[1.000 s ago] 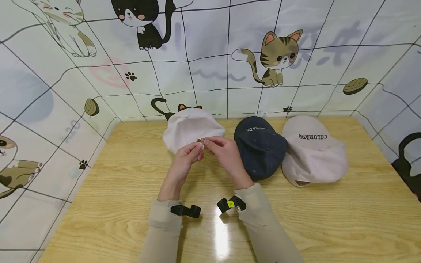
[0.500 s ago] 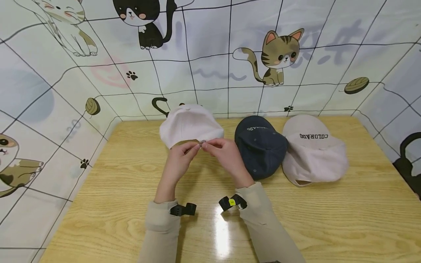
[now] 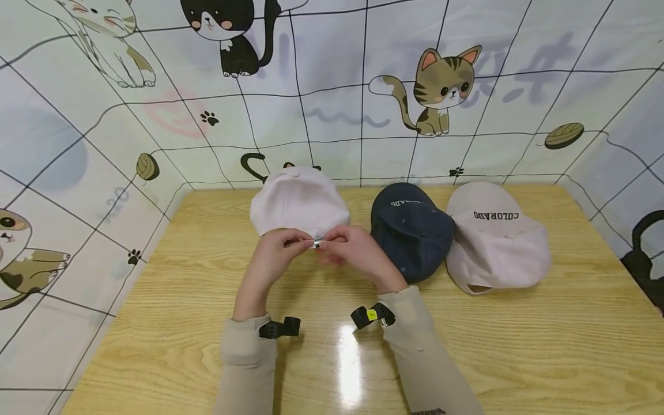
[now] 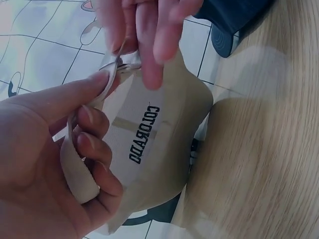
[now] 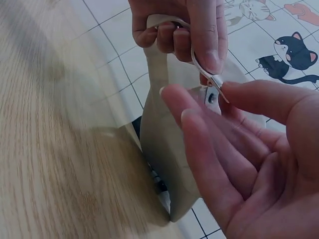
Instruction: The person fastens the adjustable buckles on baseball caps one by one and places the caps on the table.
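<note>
A pale cap (image 3: 300, 202) stands at the back of the table with its strap side toward me. My left hand (image 3: 272, 256) pinches its adjustment strap (image 4: 79, 177) between thumb and fingers; part of the strap curls through the palm in the left wrist view. My right hand (image 3: 360, 251) pinches the strap end at a small metal buckle (image 5: 212, 95), its other fingers spread out. Both hands almost meet at the buckle. Through the cap's opening, in the left wrist view, COLORADO lettering (image 4: 144, 134) shows on the cap.
To the right lie a navy cap (image 3: 412, 233) and another pale cap (image 3: 498, 239) lettered COLORADO, touching each other. Behind the wooden table (image 3: 171, 323) rises a cat-printed backdrop (image 3: 332, 115). Each wrist wears a black camera mount (image 3: 280, 328).
Both hands have come nearer to me, and the wrists have spread apart. The pale cap has turned up slightly and shifted left. The shiny buckle now shows between the fingertips.
</note>
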`<state>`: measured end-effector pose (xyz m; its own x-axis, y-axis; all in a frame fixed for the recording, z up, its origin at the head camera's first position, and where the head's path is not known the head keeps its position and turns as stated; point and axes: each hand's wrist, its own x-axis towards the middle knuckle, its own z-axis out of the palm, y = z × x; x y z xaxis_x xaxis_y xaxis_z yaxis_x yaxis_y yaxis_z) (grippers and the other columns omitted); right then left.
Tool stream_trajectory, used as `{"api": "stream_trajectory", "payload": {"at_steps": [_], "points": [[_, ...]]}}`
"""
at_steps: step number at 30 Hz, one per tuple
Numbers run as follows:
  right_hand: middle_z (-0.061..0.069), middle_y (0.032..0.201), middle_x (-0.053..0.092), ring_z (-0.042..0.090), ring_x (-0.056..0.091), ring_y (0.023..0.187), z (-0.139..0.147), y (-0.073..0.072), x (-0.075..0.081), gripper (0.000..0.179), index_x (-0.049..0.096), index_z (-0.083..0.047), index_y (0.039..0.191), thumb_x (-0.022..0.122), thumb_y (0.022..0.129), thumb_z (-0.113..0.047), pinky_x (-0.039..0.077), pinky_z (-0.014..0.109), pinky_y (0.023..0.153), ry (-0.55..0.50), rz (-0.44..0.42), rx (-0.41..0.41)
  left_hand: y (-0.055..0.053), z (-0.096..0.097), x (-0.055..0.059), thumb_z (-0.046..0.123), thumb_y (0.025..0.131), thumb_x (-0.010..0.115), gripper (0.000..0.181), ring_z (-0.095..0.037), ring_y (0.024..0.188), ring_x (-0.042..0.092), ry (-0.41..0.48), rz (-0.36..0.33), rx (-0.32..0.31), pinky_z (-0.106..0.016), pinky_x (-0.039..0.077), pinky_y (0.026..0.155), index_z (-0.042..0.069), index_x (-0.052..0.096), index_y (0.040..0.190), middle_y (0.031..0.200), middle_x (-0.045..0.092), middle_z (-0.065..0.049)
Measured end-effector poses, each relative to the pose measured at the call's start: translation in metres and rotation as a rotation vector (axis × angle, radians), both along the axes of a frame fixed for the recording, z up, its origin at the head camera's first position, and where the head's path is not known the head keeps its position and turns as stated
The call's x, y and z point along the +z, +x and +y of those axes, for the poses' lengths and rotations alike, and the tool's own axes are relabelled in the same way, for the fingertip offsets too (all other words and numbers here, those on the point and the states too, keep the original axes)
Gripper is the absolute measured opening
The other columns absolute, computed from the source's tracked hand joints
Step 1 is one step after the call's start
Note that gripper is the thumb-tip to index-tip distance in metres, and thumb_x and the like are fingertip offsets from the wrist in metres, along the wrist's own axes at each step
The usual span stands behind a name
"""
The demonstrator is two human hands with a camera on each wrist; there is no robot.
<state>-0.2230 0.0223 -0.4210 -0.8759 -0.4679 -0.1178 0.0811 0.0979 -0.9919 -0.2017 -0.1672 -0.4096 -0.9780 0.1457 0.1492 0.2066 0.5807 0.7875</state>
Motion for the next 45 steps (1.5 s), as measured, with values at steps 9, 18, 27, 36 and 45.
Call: {"api": "stream_trajectory", "payload": {"at_steps": [9,18,27,36,45], "points": [[0.018,0.091,0.066,0.031,0.063,0.085,0.007,-0.005,-0.002,0.022,0.056,0.002,0.099,0.059,0.087,-0.016,0.048,0.049,0.073,-0.099,-0.022,-0.032,0.002,-0.017,0.001,0.053,0.089,0.039,0.042,-0.018,0.067,0.056,0.07,-0.121,0.04,-0.036,0.047,0.059,0.019,0.064,0.092,0.077,0.059,-0.004],[0.027,0.094,0.062,0.034,0.062,0.085,0.009,0.002,0.013,0.02,0.054,0.008,0.098,0.058,0.087,-0.008,0.046,0.05,0.076,-0.126,-0.003,-0.012,0.015,-0.028,0.023,0.04,0.095,0.035,0.043,-0.023,0.081,0.062,0.279,-0.112,0.061,-0.044,0.051,0.063,0.006,0.061,0.098,0.088,0.066,-0.012],[0.017,0.092,0.065,0.028,0.063,0.084,0.015,-0.009,-0.004,0.021,0.055,0.004,0.099,0.059,0.087,-0.013,0.051,0.039,0.071,-0.162,-0.002,-0.081,0.014,-0.045,0.018,0.046,0.09,0.044,0.041,-0.02,0.066,0.058,0.239,0.035,0.257,-0.03,0.046,0.048,0.012,0.064,0.097,0.083,0.064,-0.004],[0.018,0.093,0.064,0.029,0.063,0.086,0.02,-0.01,-0.004,0.027,0.054,0.004,0.101,0.06,0.086,-0.017,0.049,0.041,0.075,-0.265,-0.025,-0.123,0.012,-0.039,0.008,0.048,0.084,0.055,0.029,-0.028,0.061,0.056,-0.02,-0.169,-0.027,-0.031,0.031,0.044,0.033,0.063,0.106,0.071,0.06,-0.003],[0.014,0.091,0.065,0.024,0.063,0.085,0.029,-0.011,-0.001,0.023,0.052,0.003,0.102,0.059,0.086,-0.013,0.051,0.03,0.072,-0.485,-0.073,-0.138,0.008,-0.004,0.008,0.042,0.088,0.053,0.025,-0.022,0.048,0.055,-0.101,-0.039,-0.118,-0.032,0.037,0.042,0.03,0.064,0.106,0.058,0.053,0.002]]}}
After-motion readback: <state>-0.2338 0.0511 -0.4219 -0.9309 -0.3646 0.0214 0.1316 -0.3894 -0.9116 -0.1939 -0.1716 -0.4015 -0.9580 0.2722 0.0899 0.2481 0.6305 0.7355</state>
